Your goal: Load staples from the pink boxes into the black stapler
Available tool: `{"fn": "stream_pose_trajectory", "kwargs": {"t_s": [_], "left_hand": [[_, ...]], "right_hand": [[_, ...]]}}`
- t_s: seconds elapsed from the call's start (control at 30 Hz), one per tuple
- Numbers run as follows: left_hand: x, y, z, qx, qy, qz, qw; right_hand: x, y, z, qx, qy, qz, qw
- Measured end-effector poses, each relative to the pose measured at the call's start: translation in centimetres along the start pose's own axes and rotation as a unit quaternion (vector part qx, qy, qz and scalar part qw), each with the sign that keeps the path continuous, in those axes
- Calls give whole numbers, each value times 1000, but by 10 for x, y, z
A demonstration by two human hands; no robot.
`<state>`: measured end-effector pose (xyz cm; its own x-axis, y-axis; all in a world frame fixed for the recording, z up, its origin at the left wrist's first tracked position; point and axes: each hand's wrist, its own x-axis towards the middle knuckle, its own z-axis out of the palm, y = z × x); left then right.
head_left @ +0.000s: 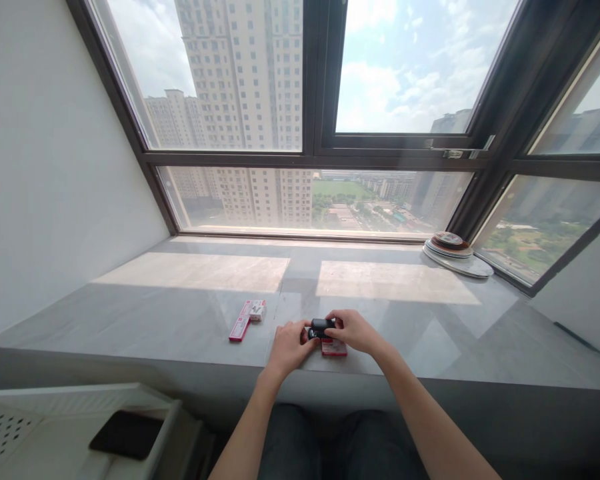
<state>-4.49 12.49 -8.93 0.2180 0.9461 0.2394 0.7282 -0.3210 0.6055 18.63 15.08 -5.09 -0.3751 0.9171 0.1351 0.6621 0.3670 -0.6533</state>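
Note:
Both hands meet near the front edge of the grey windowsill. My left hand [291,345] is closed round the left end of a black stapler-like object [321,325]. From the right, my right hand [354,329] pinches the same object's right end. Just below it lies a red and white small box [334,348], partly covered by the object and fingers. Farther left on the sill are two flat red and white boxes, one [239,329] nearer the edge, with a small white box [257,310] beside them.
Stacked plates or discs [451,252] stand at the sill's back right corner, by the window frame [310,161]. Below the sill at the left, a white plastic basket [75,393] holds a dark flat object [127,434]. A white wall [55,173] borders the left side.

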Motion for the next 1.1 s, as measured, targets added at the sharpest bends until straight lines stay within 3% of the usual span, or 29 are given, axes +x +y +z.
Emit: {"fn": "stream_pose_trajectory", "kwargs": {"t_s": [0.1, 0.17, 0.33, 0.4, 0.47, 0.57, 0.63, 0.87, 0.93, 1.0, 1.1], "left_hand": [[-5, 9, -4, -26, 27, 21, 999], [-7, 22, -3, -43, 14, 69, 997], [-8, 46, 9, -57, -115, 211, 969], [-7, 38, 8, -45, -121, 204, 970], [-9, 22, -1, -24, -91, 163, 982], [-12, -3, -19, -3, -58, 97, 994], [-14, -9, -24, 1, -53, 75, 996], [-15, 18, 1, -30, -53, 79, 995], [-18, 18, -1, -33, -29, 84, 996], [-22, 9, -13, -3, 48, 53, 997], [-32, -24, -42, 108, 229, -107, 962]], "right_hand": [[-9, 16, -19, 11, 8, 17, 1000], [-16, 32, -28, 27, 36, 57, 997], [-36, 60, -20, 157, 94, 148, 972], [-44, 61, -11, 235, 82, 191, 950], [-53, 60, -3, 304, 66, 226, 923], [-64, 54, 7, 387, 64, 225, 892], [-65, 47, 18, 414, 64, 208, 884], [-39, 20, 62, 384, 73, 166, 905], [-35, 18, 68, 369, 91, 168, 909], [-35, 18, 71, 361, 114, 173, 909], [-38, 18, 71, 355, 140, 170, 909]]}}
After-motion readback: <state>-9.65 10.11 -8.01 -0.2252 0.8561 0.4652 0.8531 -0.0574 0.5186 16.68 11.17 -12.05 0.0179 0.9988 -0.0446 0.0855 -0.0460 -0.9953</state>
